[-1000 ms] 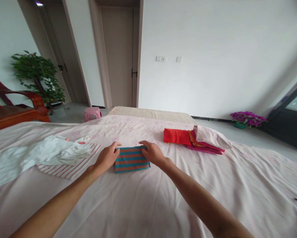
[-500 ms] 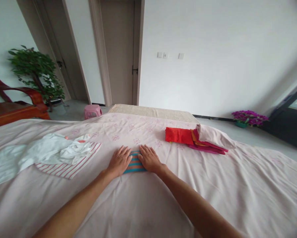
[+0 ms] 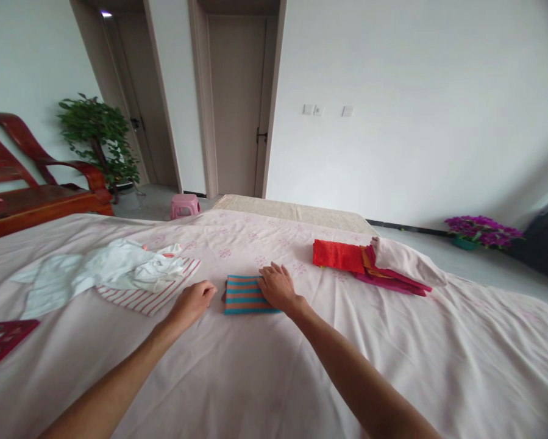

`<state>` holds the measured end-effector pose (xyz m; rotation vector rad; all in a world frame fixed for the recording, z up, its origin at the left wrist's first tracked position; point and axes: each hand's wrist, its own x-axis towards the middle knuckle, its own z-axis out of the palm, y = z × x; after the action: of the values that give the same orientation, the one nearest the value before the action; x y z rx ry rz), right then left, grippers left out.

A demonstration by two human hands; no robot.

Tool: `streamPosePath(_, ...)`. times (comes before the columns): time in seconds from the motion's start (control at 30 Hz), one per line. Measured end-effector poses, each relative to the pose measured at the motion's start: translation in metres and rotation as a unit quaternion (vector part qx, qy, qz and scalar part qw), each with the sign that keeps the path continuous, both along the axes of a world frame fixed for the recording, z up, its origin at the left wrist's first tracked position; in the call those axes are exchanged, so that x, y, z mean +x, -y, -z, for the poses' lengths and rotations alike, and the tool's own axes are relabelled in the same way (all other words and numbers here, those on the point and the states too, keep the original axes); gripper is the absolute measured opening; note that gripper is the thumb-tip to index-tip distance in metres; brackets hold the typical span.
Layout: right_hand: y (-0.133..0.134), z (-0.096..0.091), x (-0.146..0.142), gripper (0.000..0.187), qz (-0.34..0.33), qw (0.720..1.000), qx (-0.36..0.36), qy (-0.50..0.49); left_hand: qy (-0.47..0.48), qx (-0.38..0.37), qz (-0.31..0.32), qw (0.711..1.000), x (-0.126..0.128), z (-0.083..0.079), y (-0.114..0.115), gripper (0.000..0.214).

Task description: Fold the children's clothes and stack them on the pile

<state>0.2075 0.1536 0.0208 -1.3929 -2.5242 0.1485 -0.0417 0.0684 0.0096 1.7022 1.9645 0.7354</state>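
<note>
A folded cloth with blue and orange-brown stripes point(image 3: 244, 296) lies flat on the pale pink floral sheet point(image 3: 274, 366) in front of me. My right hand point(image 3: 277, 286) rests palm down on its right side, fingers stretched out. Left of the cloth and apart from it is my left hand point(image 3: 197, 300), its fingers curled in with nothing seen in them. White clothing point(image 3: 122, 268) lies crumpled beyond my left hand, over a white piece with red stripes point(image 3: 136, 299).
To the right lie a folded red cloth point(image 3: 338, 255), magenta cloth point(image 3: 392, 281) and a pale pink folded piece point(image 3: 406, 259). A dark red phone-like object point(image 3: 3, 341) is at the left edge. Beyond the sheet stand a pink stool point(image 3: 185, 205) and a wooden bench point(image 3: 49, 204).
My left hand has lifted off the striped cloth, moved left and curled its fingers. The right hand stays on the cloth, more of which now shows. The view has turned left.
</note>
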Motion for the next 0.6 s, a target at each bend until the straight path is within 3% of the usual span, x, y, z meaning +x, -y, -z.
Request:
streamPosePath(0.1, 0.003, -0.005, -0.018, 0.034, -0.043, 0.999, 0.013, -0.005, 0.013, -0.024, 0.009, 1.000, 0.012, 0.002, 0.002, 0.032)
streamPosePath(0.2, 0.005, -0.003, -0.026, 0.030, -0.044, 0.999, 0.000, 0.000, 0.025, -0.032, 0.006, 0.999, 0.020, 0.003, 0.000, 0.036)
streamPosePath(0.6, 0.004, 0.012, -0.016, 0.024, -0.027, 0.994, 0.013, -0.103, 0.095, 0.002, 0.011, 0.995, 0.039, -0.007, -0.011, 0.040)
